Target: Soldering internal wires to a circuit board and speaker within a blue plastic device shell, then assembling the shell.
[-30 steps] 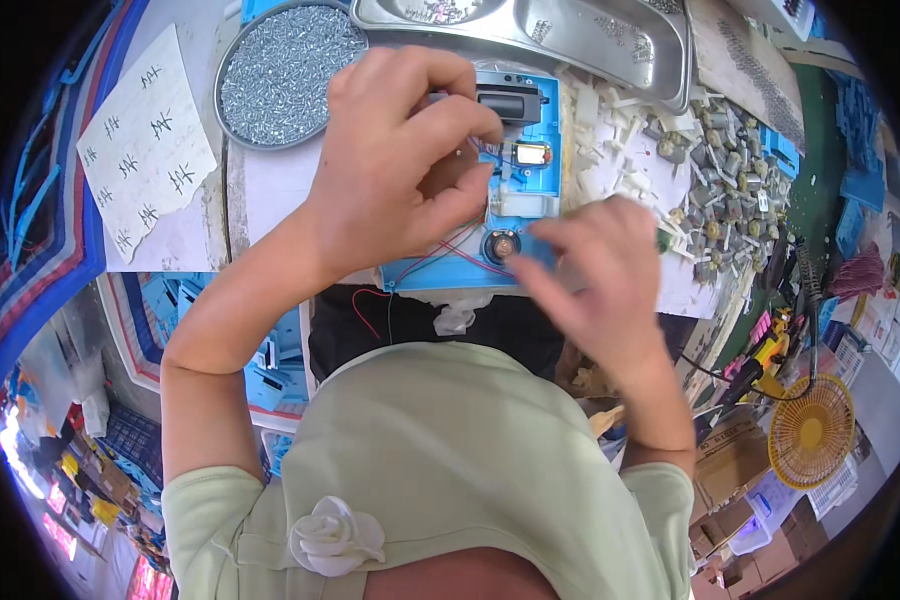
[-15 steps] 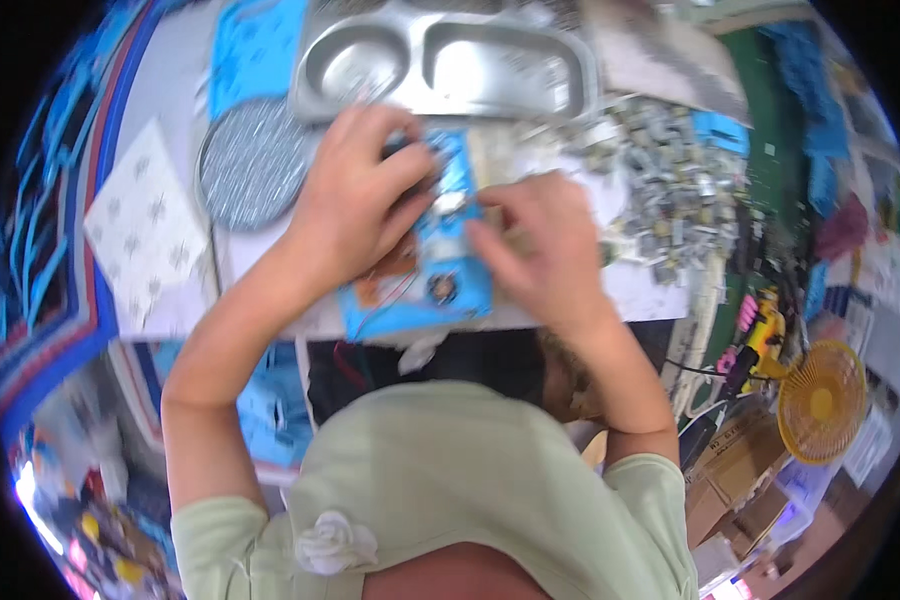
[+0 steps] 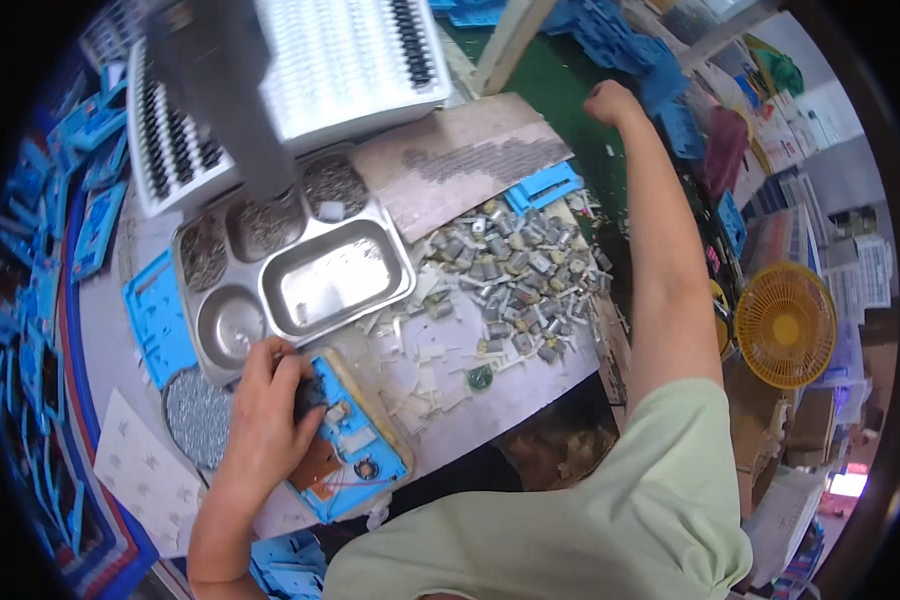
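A blue plastic casing (image 3: 388,466) with red wires, a brown board and a small round part lies at the table's front edge, on a yellowish block. My left hand (image 3: 267,420) is bent over its left side, thumb and fingers closed round the casing's edge by a small dark part (image 3: 308,392). My right arm is stretched out to the far right. Over the green surface (image 3: 595,150) there, my right hand (image 3: 613,102) has its fingers curled closed, beside a heap of blue plastic casings (image 3: 660,75). Whatever it may hold is hidden.
A steel compartment tray (image 3: 407,268) with small metal parts stands behind the casing. To its right are heaped small metal motors (image 3: 530,290). Further back are a white foam tray (image 3: 370,110) and a dark upright post (image 3: 230,100). A round dish (image 3: 195,415) of pins sits left.
My right hand has left the casing and reached far right. The view has swung right, bringing the foam tray and blue heap into sight. My left hand stays at the casing.
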`<state>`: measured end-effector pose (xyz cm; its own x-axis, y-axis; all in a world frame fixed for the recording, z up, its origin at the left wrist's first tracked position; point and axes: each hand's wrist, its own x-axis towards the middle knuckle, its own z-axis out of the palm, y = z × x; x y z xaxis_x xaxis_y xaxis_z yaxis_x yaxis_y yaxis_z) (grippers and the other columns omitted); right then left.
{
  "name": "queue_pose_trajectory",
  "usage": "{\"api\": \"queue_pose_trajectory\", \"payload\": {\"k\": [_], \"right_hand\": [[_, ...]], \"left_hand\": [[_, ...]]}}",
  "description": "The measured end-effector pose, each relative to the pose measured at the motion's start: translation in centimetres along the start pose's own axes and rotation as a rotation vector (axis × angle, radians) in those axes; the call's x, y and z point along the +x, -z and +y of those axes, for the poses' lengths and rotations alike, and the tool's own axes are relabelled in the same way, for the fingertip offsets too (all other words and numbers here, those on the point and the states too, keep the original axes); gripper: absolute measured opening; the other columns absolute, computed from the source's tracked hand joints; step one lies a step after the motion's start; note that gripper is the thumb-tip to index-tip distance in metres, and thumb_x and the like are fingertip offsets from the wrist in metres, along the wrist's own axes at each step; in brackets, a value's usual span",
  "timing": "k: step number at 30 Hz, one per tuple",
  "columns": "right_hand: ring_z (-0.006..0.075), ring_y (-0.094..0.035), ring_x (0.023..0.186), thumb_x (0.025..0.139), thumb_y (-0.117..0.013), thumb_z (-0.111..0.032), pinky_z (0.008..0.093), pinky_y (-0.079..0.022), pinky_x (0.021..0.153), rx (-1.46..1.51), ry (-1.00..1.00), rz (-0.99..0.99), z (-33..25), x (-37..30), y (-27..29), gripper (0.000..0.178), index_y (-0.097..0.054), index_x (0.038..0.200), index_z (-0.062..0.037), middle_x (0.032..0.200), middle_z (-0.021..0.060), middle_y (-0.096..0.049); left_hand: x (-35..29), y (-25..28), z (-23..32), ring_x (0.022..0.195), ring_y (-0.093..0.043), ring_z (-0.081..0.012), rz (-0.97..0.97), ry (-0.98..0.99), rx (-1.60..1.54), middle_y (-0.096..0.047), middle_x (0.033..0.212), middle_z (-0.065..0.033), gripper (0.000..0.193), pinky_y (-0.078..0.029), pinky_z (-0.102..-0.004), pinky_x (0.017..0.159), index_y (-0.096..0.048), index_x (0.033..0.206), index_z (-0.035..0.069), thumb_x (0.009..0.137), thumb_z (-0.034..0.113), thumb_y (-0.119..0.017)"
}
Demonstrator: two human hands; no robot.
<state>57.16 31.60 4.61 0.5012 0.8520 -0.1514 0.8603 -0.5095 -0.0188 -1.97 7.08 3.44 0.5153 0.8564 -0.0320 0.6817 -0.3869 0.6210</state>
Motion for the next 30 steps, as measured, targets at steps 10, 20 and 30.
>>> {"api": "queue_pose_trajectory", "payload": {"k": [10,20,30], "right_hand": [[0.0344,-0.046,0.145,0.089,-0.075,-0.028,0.0479,-0.045,0.114,-0.106,-0.610,-0.111,13.5,9.6,-5.2,0.067,-0.054,0.151,-0.0160,0.161,0.0097,-0.045],[0.0361,-0.046,0.145,0.088,-0.072,-0.041,0.0464,-0.043,0.115,0.084,-0.724,0.018,19.3,9.3,-6.5,0.077,-0.050,0.152,-0.0056,0.172,0.0137,-0.020],[0.0318,-0.060,0.133,0.102,-0.055,-0.031,0.0463,-0.053,0.104,-0.211,-0.385,0.348,12.7,8.6,-1.6,0.041,-0.066,0.139,-0.0164,0.139,0.0114,-0.066]], "left_hand": [[-0.3,-0.2,0.0,0.118,-0.054,-0.0413,0.009,0.052,-0.027,-0.051,0.124,-0.0208,0.046,-0.045,-0.0446,0.102,-0.057,0.105,0.002,0.066,-0.006,-0.078],[0.1,0.0,-1.2,0.110,-0.055,-0.0396,-0.084,0.027,0.001,-0.054,0.121,-0.0207,0.040,-0.045,-0.0473,0.097,-0.059,0.101,0.004,0.065,0.005,-0.078],[0.2,-0.4,-1.0,0.114,-0.055,-0.0413,-0.054,0.006,-0.063,-0.056,0.124,-0.0204,0.036,-0.045,-0.0480,0.100,-0.061,0.101,0.005,0.069,0.008,-0.079]]}}
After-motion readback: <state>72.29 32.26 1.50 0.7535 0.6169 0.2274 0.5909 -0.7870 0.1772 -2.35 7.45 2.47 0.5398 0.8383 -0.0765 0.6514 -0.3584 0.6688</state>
